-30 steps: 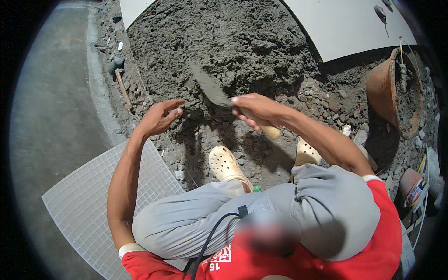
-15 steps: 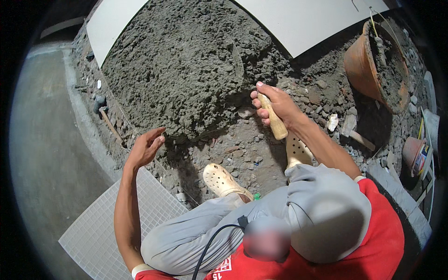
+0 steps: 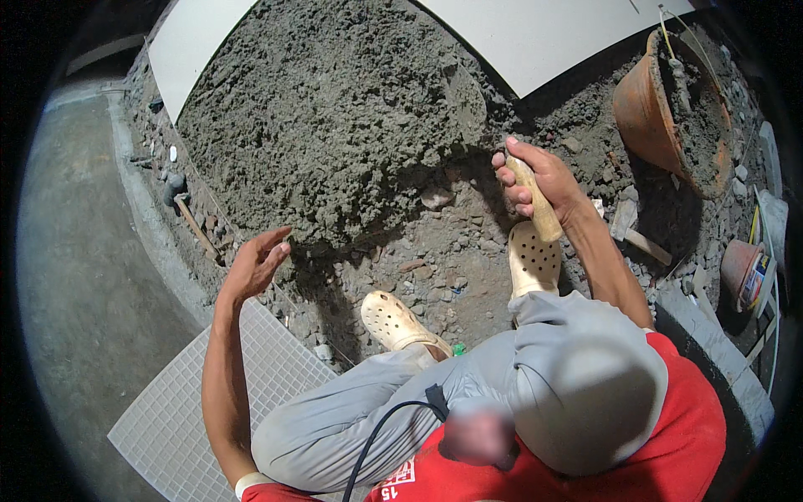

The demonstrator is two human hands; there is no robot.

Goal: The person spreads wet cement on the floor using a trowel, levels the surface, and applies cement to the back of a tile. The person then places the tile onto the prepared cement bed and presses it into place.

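Note:
My right hand [image 3: 535, 180] is closed around the wooden handle of a trowel [image 3: 542, 216]. Its grey blade lies against the right edge of a bed of wet mortar [image 3: 326, 109] and blends with the mix, so its outline is hard to make out. At the lower left corner of that bed hovers my left hand [image 3: 259, 263], open with fingers slightly bent and holding nothing. Whether its fingertips touch the mortar, I cannot tell.
Large white tiles [image 3: 552, 38] border the mortar at the far side. An orange bucket [image 3: 644, 109] of mortar leans at right. A hammer [image 3: 196, 226] lies left and another wooden-handled tool [image 3: 648, 247] right. A gridded tile [image 3: 192, 410] is near my left arm; rubble surrounds my clogs.
My right hand has moved to the right with the trowel, and the blade has slid along the mortar's right edge. My left hand stays almost in place.

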